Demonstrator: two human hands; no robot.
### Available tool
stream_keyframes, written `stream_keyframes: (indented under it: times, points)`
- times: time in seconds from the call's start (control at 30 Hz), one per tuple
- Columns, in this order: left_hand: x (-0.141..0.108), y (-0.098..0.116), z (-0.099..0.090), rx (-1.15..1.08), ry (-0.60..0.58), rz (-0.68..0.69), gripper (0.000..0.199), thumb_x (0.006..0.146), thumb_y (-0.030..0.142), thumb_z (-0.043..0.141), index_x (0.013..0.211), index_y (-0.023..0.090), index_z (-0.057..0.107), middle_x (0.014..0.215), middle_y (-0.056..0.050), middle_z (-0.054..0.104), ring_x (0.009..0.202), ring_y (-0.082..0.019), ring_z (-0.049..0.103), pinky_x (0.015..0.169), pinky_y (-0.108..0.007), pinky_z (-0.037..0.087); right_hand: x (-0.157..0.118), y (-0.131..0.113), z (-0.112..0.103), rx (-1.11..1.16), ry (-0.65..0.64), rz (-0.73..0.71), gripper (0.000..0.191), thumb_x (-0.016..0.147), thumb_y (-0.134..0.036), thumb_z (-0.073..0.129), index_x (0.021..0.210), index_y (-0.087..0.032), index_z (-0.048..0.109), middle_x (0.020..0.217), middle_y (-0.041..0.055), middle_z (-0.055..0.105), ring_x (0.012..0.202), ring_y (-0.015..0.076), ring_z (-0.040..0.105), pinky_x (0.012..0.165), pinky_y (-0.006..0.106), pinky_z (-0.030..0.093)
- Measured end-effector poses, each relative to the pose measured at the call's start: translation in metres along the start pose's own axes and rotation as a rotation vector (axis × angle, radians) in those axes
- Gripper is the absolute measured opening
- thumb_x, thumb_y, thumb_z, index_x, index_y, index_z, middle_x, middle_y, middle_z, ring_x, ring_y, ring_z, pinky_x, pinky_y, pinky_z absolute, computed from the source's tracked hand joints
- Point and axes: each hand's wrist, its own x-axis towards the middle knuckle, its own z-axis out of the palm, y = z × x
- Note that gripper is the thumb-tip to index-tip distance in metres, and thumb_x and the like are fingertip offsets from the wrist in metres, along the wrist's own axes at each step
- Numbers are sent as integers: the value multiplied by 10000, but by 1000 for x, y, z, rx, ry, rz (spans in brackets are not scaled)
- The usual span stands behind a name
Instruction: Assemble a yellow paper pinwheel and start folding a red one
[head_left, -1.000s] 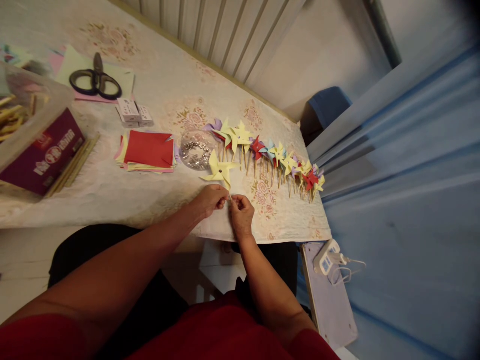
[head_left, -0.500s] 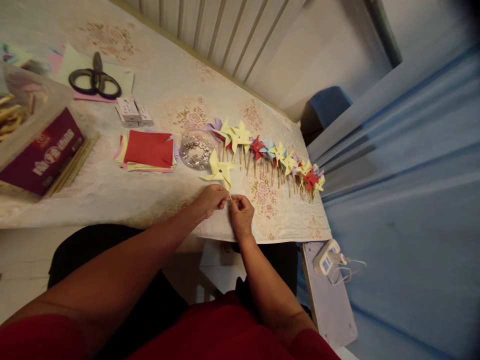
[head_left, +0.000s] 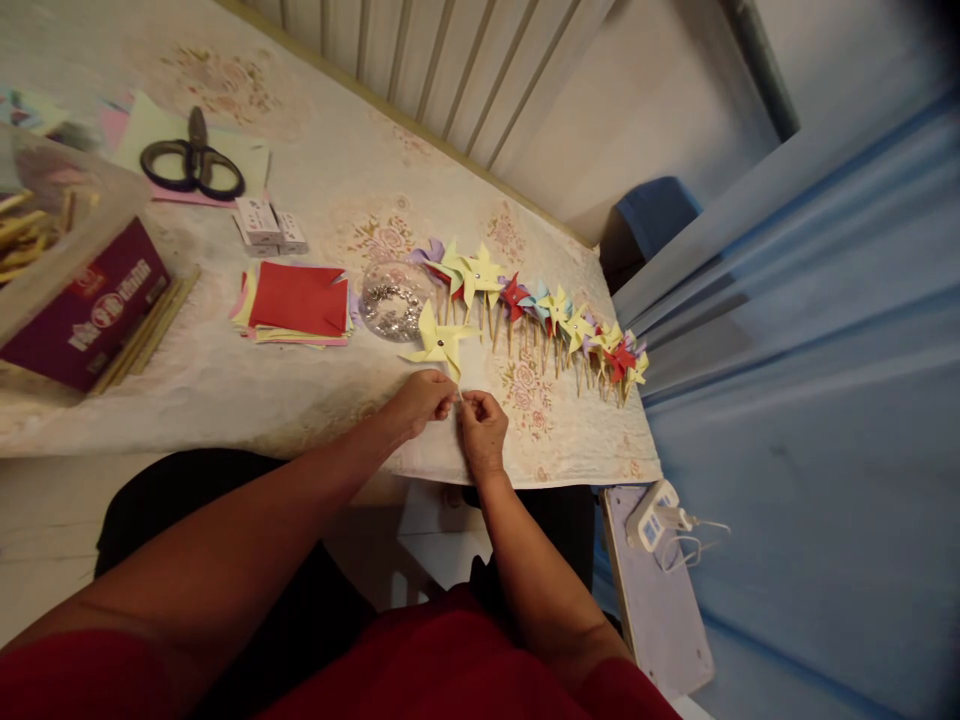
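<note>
Fingertips pressed together, a person's left hand [head_left: 426, 398] and right hand [head_left: 484, 430] pinch the thin stick [head_left: 460, 394] of a yellow pinwheel [head_left: 440, 343] near the center of the frame. The pinwheel's blades spread just above the left hand and to the upper left of the right, with the stick's visible part between the two sets of fingers. Just above the blades sits a clear dish [head_left: 391, 301] of small shiny pieces. A row of finished pinwheels [head_left: 558, 307] in yellow, red, purple and blue runs from the center toward the right of the worktop [head_left: 337, 400]. Left of center lies a stack of colored paper [head_left: 298, 299], red on top; small boxes [head_left: 259, 221] and dark-handled scissors [head_left: 193, 165] are at upper left, beside a tub [head_left: 90, 300] of sticks at the left edge.
</note>
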Motion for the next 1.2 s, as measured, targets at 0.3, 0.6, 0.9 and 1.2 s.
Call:
stream_keyframes:
  times: [0.3,0.6,0.9,1.2]
  points:
    - [2,-3,-5,-35,-50,18,208,770,42,557,612,169,511,584,20,523,487,-63,430,508,-194,356,0,3,1,10,12,4,160,799,-317,610,837,-182,689,723,-10,620,651,139,530,651,263,447]
    - [1,-3,-7,-18,-89,29,166,715,65,637,647,166,524,581,36,519,473,-53,441,493,-181,360,1,3,2,12,12,13,163,794,-328,614,829,-185,683,713,-14,617,642,137,521,643,262,443]
    - [0,-6,-2,36,-39,23,155,692,43,636,716,161,539,537,48,548,445,-64,484,507,-195,403,1,1,2,35,29,37,184,779,-348,622,849,-187,679,708,-16,621,643,139,538,639,261,463]
    - [3,-10,1,70,-50,77,158,689,69,640,684,168,517,505,72,506,398,-44,421,463,-180,305,1,-2,6,103,6,57,200,791,-376,622,849,-191,668,720,-5,636,640,146,559,632,267,484]
